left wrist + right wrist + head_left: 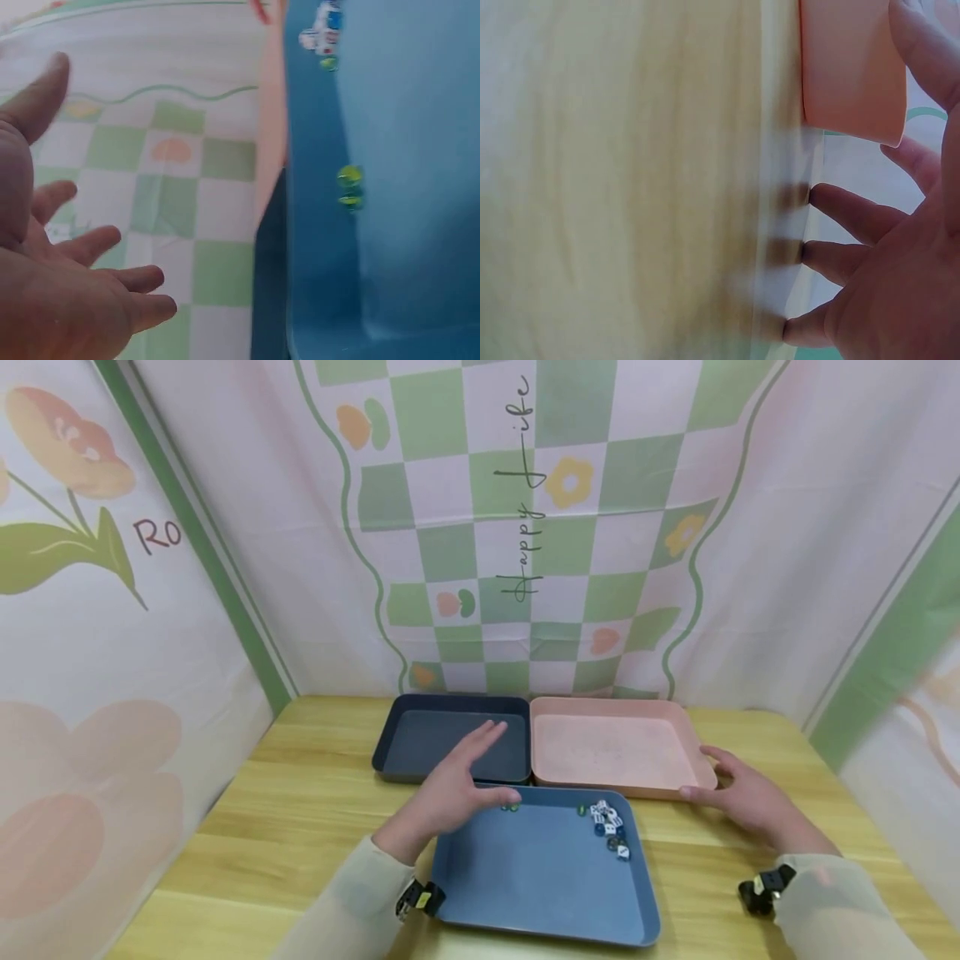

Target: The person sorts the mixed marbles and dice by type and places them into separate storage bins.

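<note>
Your right grip [753, 797] is spanning the near right corner of the pink tray [615, 747], the thumb lying at the front and the index finger at the side, the digits spreading rather than clenching; how hard they're pressing, I'm not able to tell. That tray is sitting on the worktop [247, 827], right beside the navy tray [427, 743] and just behind the blue tray [540, 868]. Your left grip [453, 785] is hovering around the blue tray's far left corner, fingers spreading, holding nothing. You're seemingly squaring the pink tray, so you're wanting light, level pressure low on the wall; shoving one corner would be risking a twist. You're also needing to mind the blue tray: white dice [600, 810] are clustering in its far right corner and green beads [513, 807] are lying along its far side, so bumping it could be scattering them.
</note>
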{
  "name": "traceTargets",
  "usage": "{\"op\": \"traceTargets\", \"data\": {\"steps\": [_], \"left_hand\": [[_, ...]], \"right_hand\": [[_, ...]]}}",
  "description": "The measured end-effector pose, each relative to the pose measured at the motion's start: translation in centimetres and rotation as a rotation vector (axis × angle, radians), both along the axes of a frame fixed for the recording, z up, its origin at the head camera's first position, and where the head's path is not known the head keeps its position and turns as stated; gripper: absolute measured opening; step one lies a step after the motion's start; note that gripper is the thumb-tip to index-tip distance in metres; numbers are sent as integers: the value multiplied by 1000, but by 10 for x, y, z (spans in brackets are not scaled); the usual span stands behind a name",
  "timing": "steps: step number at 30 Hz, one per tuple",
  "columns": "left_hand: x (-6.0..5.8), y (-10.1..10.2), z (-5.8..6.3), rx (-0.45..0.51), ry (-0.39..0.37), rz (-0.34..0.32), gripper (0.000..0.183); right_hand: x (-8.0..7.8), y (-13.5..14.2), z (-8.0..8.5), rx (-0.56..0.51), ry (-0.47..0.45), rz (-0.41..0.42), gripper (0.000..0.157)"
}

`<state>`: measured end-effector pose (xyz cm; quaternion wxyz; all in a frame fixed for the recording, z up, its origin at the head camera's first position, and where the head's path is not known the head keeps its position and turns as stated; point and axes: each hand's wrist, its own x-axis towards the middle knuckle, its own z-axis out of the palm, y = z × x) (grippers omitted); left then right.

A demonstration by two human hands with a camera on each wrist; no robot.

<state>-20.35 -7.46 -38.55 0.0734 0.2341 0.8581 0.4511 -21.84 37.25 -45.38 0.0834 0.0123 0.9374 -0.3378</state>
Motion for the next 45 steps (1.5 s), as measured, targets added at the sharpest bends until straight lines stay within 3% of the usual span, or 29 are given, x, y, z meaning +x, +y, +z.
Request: {"op": "traceTargets", "data": {"steps": [11,22,31,45], "left_hand": [[1,29,-21,-61,-83,-161,61],[4,60,-34,-205,-123,-285,59],[4,72,-39,-304,-129,-311,61],[-2,90,-49,-349,-121,-374,58]], "right_hand": [[-1,1,-2,13,2,-4,111],[-1,1,-4,17,6,-9,112],[1,1,-3,14,3,-16,111],[0,-2,-3,23,18,-8,109]]}}
